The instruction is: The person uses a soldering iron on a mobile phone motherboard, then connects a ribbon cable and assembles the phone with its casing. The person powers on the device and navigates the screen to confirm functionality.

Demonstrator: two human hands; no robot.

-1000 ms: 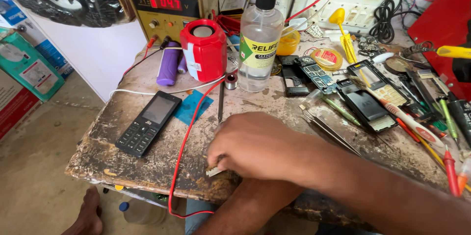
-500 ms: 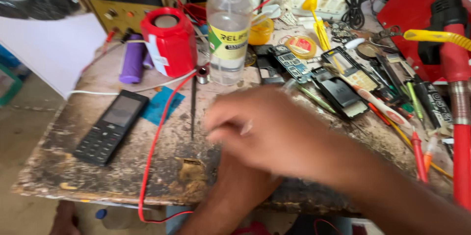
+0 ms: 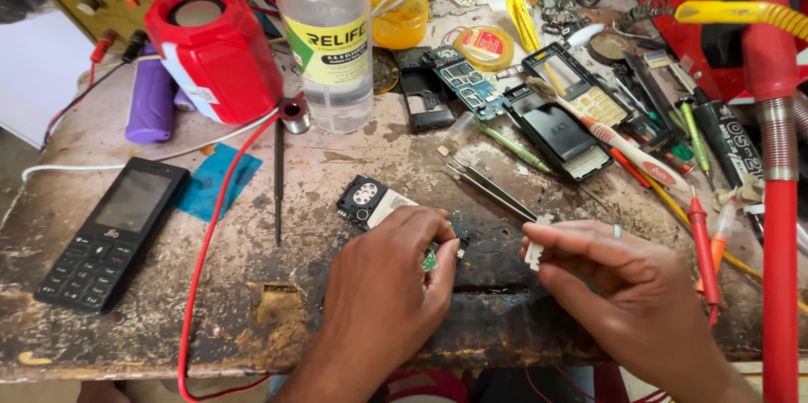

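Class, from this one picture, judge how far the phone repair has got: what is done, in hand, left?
Done: phone shells lie opened, circuit board out. In hand: left hand steadies a small speaker module; right hand pinches a thin blade. Left: parts remain unassembled.

Far left of the hands, a black keypad phone (image 3: 108,233); beyond them a red speaker (image 3: 215,50), a purple cylinder (image 3: 151,102) — and a scuffed brown counter (image 3: 337,159).
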